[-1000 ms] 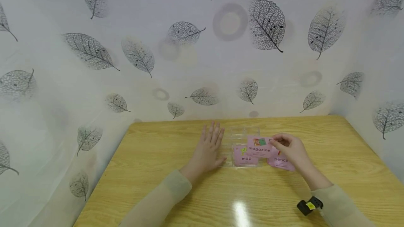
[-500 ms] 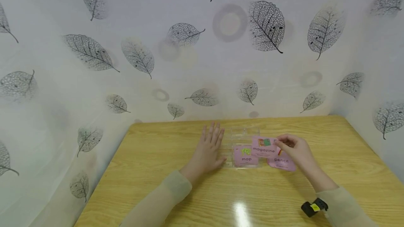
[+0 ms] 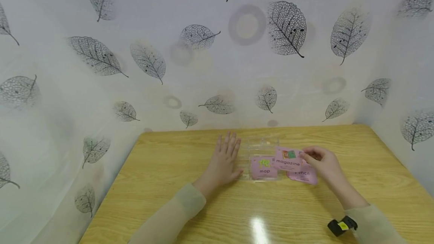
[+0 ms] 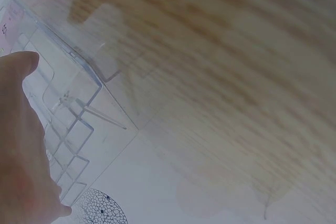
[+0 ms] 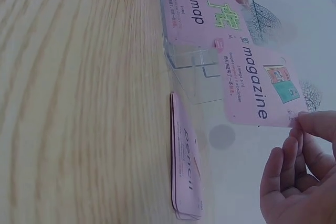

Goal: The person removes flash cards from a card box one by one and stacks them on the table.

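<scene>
My right hand (image 3: 323, 161) pinches the right edge of a pink flashcard printed "magazine" (image 3: 288, 157) between thumb and fingertips. It is held up above the table, partly covering the "pencil" card stack (image 3: 303, 178). A pink "map" card (image 3: 264, 168) sits in the front right part of a clear plastic box (image 3: 255, 141) with compartments. In the right wrist view the magazine card (image 5: 260, 85) overlaps the lower edge of the map card (image 5: 202, 17). My left hand (image 3: 223, 160) lies with straight fingers on the box's left side; the left wrist view shows its thumb (image 4: 23, 62) at the box wall.
The box and cards are on a glossy wooden table (image 3: 162, 161). A leaf-patterned cloth (image 3: 217, 67) stands behind it and along both sides. A black wrist-worn device with a yellow patch (image 3: 342, 226) is strapped on my right sleeve.
My right hand has moved rightward with the magazine card, uncovering more of the map card and covering more of the pencil stack. My left hand stays in place.
</scene>
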Tool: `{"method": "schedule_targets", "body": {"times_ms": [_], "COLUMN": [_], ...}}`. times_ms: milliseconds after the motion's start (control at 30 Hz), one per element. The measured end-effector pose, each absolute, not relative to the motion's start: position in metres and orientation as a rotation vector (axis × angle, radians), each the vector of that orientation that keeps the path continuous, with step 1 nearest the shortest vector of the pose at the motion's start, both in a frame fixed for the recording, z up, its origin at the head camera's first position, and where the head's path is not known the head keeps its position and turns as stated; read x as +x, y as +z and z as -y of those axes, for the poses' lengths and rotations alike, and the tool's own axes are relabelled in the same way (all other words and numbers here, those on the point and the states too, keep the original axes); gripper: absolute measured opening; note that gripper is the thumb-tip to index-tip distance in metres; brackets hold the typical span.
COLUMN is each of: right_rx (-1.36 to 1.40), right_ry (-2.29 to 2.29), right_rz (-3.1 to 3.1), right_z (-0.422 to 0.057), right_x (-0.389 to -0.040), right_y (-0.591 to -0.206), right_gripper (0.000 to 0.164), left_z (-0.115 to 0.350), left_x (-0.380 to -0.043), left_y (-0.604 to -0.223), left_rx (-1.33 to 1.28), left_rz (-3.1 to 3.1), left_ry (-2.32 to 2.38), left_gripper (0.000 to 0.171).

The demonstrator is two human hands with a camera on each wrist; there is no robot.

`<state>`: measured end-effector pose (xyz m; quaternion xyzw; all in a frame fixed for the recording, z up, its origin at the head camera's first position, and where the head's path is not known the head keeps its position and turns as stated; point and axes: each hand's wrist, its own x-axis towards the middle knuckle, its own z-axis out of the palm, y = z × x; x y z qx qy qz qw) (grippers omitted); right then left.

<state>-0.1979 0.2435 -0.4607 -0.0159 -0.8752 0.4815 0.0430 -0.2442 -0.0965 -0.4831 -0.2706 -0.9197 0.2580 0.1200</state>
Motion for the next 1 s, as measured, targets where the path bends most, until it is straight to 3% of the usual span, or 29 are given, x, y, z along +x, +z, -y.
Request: {"method": "schedule_targets", "body": {"times_ms": [567, 1000], "right_rx": [-0.093, -0.074], "right_ry": [1.475, 1.518], "right_rz": [2.709, 2.625], "right_z": [-0.254, -0.266], "right_x": [-0.195, -0.192], "right_y": [-0.463, -0.469], "right_gripper": [0.042, 0.036], "left_z": [0.096, 0.096], "left_x": [-0.243, -0.243], "left_y": [-0.481, -0.481], "left_rx": [-0.795, -0.790], "left_rz": [2.690, 2.673], "left_ry": [0.797, 0.800], "left_gripper": [0.106, 0.107]}}
